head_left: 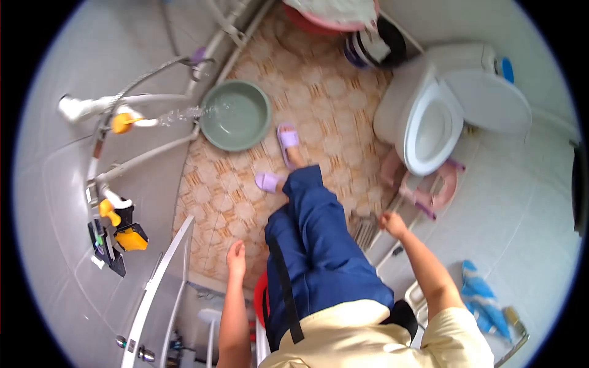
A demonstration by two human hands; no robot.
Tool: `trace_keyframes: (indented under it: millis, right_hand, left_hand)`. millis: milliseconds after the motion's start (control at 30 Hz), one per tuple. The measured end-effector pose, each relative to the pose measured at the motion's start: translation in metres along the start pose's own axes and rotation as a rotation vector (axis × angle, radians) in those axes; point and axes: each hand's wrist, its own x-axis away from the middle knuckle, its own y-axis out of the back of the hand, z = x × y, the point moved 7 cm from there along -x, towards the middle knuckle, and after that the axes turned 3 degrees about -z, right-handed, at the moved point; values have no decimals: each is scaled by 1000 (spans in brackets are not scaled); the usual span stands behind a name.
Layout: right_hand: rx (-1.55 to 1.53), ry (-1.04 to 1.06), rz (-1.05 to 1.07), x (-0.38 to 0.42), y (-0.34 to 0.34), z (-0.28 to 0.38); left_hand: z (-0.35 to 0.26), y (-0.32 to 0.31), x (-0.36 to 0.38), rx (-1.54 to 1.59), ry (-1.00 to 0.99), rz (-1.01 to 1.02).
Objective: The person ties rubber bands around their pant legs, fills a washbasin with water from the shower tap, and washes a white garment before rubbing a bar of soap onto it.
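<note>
My left hand (pixel 236 253) hangs over the patterned floor beside my left leg, fingers loosely curved, with nothing seen in it. On the other side, my right hand (pixel 391 224) has its fingers curled in; whether anything is inside them I cannot make out. Close to it is a grey ridged object (pixel 367 232) by the wall. A green basin (pixel 235 115) rests on the floor beyond my feet. Water (pixel 184 115) pours towards it from a tap with an orange handle (pixel 123 122).
The toilet (pixel 423 122) stands at the right with its lid raised, a pink stool (pixel 437 191) beside it. A pink tub (pixel 331 21) and a dark bucket (pixel 377 49) are at the back. A white-framed door (pixel 161 276) stands at the left. A blue cloth (pixel 485 300) hangs at the right.
</note>
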Motion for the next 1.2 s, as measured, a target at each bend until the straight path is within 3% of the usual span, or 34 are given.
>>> trace_keyframes:
  millis: [100,233,333,400,467,533,600,633,700,733,800,833,900,933,1067,1200]
  right_hand:
    - [5,-56,-5,-15,-17,-36]
    - [15,-171,14,-30,-42,-99]
    - [95,-267,94,-39,-59,-151]
    - [148,-205,144,-60,-81,-192]
    - [112,-251,220,-73,-98,-205]
    - [327,-175,165,-111,-117,-234]
    - [335,-96,272,-149,-162,-273]
    - [328,-180,179,-171,-186,-305]
    - [401,-349,368,-200,-222,-341]
    - [105,-306,16,-301,-166,-243]
    - [-467,108,-565,-483,-45,-28]
    - [-477,115,-555,-509,-59,-44]
    - [222,228,-603,-551,-92,-67]
    - [320,190,-556,-554,-114,-80]
    - [390,158,-462,-540,-142,-91]
    - [482,176,-324,-454,-96,-25]
  left_hand:
    - [-13,-20,9,107,40,93]
    - [-38,-35,26,-50,139,221]
    - [-50,-52,19,-164,106,261]
    - [-86,-70,-10,-195,-108,148]
    - [-147,-103,-40,-192,-143,93]
    - [-169,-145,-84,-222,-229,34]
    - [-196,-201,-117,-186,-226,43]
    - [-196,-231,-136,-194,-253,108]
    - [-189,-280,-159,-260,-251,266]
    - [-177,-300,-170,-288,-206,397]
    - [-179,-334,-183,-318,-254,566]
    - [-173,-343,-193,-329,-240,583]
    - [-156,-344,-219,-452,-227,516]
    - [-147,-340,-230,-569,-214,466]
    - [-167,-340,-256,-606,-290,389]
    - [-204,-335,-262,-567,-418,313]
